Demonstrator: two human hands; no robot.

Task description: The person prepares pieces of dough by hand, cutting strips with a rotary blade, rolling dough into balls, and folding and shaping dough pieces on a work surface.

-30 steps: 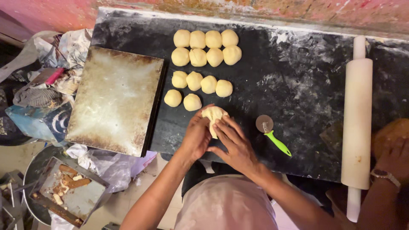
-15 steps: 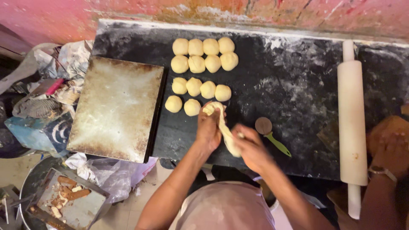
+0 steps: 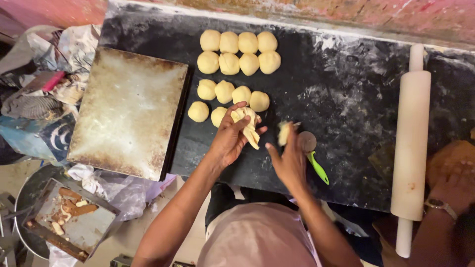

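My left hand [image 3: 229,138] grips a torn, stretched piece of pale dough [image 3: 249,127] just below the rows of dough balls [image 3: 232,66] on the dark floured slab [image 3: 346,94]. A smaller piece of dough [image 3: 284,132] is pinched in my right hand [image 3: 288,160], a little to the right. The two pieces are apart. Beside my right hand lies a round cutter with a green handle [image 3: 314,158].
A worn metal baking tray [image 3: 126,111] lies left of the slab. A long white rolling pin [image 3: 410,143] lies at the right. Another person's hand with a wristwatch [image 3: 450,190] rests at the far right. Bags and a scrap-filled tray [image 3: 69,222] sit at lower left.
The single lump held in both hands was stretched into a strip and has now been torn in two. My hands moved apart, each with a piece.
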